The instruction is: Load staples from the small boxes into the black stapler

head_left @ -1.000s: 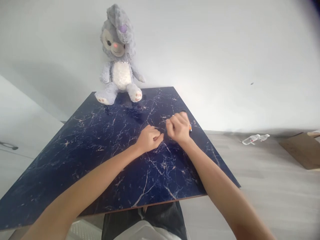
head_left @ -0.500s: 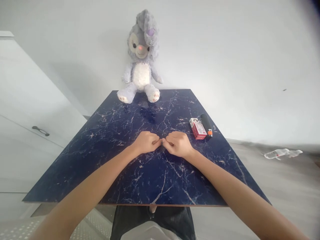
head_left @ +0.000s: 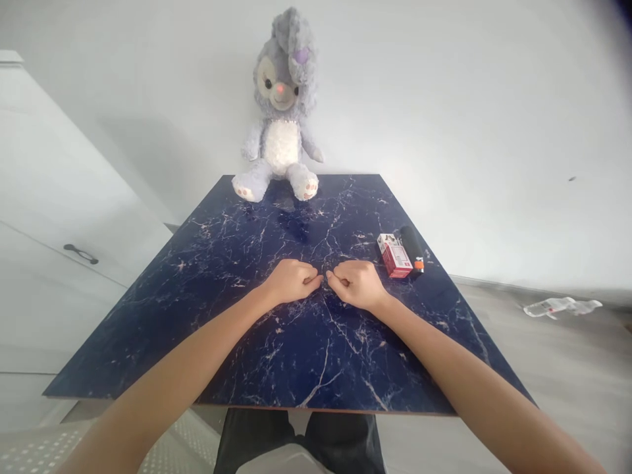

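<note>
Drawn back since one second earlier, when it hid the box from view, the bare right hand [head_left: 358,283] lies beside the bare left hand [head_left: 291,282] over the middle of the blue, white-veined desk [head_left: 276,355], thumb tips facing across a narrow gap. Each grip is curled into a fist; whether the fingers enclose anything cannot be told. Near the right edge, beyond the right hand, lie a small red-and-white rectangular box [head_left: 395,257] and, just beside it, a black cylinder with an orange band [head_left: 411,247]; a grey-lilac plush toy [head_left: 282,145] sits at the far edge.
</note>
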`<control>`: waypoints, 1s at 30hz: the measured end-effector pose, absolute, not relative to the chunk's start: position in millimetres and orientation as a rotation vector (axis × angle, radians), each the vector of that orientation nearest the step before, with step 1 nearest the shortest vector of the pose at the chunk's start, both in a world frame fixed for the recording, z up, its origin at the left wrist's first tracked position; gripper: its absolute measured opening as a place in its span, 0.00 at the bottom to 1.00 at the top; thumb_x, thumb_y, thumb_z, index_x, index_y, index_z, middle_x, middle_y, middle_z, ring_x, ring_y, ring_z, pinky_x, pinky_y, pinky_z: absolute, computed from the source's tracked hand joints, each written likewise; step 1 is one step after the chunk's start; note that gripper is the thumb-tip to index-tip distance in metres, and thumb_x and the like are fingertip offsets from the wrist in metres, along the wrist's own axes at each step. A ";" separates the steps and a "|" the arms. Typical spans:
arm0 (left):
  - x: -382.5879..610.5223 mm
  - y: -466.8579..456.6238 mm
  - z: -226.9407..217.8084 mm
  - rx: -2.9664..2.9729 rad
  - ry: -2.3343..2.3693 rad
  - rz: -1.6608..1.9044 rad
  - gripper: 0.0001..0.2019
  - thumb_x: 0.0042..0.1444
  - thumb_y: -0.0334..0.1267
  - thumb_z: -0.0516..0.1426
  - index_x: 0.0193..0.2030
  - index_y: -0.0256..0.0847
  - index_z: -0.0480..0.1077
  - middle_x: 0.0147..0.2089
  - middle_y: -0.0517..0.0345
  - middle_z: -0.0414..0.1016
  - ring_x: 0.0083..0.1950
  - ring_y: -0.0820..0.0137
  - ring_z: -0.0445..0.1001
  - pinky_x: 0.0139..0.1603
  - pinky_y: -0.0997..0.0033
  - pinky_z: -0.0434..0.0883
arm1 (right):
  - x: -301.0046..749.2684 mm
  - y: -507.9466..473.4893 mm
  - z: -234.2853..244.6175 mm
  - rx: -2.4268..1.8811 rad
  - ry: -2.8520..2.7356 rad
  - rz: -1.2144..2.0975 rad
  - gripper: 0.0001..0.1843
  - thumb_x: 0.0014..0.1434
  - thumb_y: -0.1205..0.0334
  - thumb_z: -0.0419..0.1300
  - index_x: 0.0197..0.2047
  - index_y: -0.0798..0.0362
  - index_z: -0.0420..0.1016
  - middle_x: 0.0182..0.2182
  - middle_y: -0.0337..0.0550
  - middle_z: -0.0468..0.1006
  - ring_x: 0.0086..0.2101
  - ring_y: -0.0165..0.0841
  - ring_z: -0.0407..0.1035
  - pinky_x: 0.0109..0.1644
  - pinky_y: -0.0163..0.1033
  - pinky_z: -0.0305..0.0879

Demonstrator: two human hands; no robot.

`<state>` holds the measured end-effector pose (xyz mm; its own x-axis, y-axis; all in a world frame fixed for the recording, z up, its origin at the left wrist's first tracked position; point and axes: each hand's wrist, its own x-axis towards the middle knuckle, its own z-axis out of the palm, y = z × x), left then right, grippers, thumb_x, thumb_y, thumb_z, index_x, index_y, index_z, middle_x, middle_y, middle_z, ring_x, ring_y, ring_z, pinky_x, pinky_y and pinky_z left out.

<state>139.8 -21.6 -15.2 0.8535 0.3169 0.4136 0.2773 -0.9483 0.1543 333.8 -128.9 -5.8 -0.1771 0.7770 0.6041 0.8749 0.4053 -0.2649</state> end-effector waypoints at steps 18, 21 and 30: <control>138.5 -19.5 -13.4 2.946 0.388 0.577 0.19 0.63 0.37 0.54 0.20 0.41 0.57 0.21 0.63 0.63 0.23 0.72 0.63 0.30 0.68 0.61 | 332.8 -124.2 -9.4 -1.409 -2.127 0.146 0.22 0.67 0.60 0.55 0.21 0.52 0.56 0.19 0.33 0.62 0.22 0.27 0.53 0.31 0.37 0.48; 137.6 -19.0 -14.5 2.958 0.373 0.564 0.19 0.64 0.37 0.53 0.20 0.42 0.57 0.21 0.63 0.63 0.24 0.72 0.64 0.30 0.68 0.61 | 333.0 -123.7 -11.2 -1.417 -2.129 0.152 0.22 0.68 0.59 0.55 0.22 0.52 0.58 0.20 0.33 0.63 0.22 0.27 0.55 0.31 0.36 0.49; 138.4 -18.4 -16.4 2.948 0.357 0.590 0.18 0.62 0.35 0.54 0.20 0.42 0.57 0.20 0.65 0.61 0.23 0.73 0.62 0.30 0.67 0.62 | 335.9 -122.9 -10.1 -1.393 -2.153 0.153 0.24 0.69 0.59 0.56 0.21 0.52 0.65 0.20 0.36 0.69 0.24 0.28 0.60 0.33 0.37 0.52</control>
<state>138.4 -18.4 -16.4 0.8966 0.2512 0.3647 0.2070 -0.9658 0.1563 335.9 -122.9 -10.1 -0.2991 0.8687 0.3948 0.8042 0.4522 -0.3857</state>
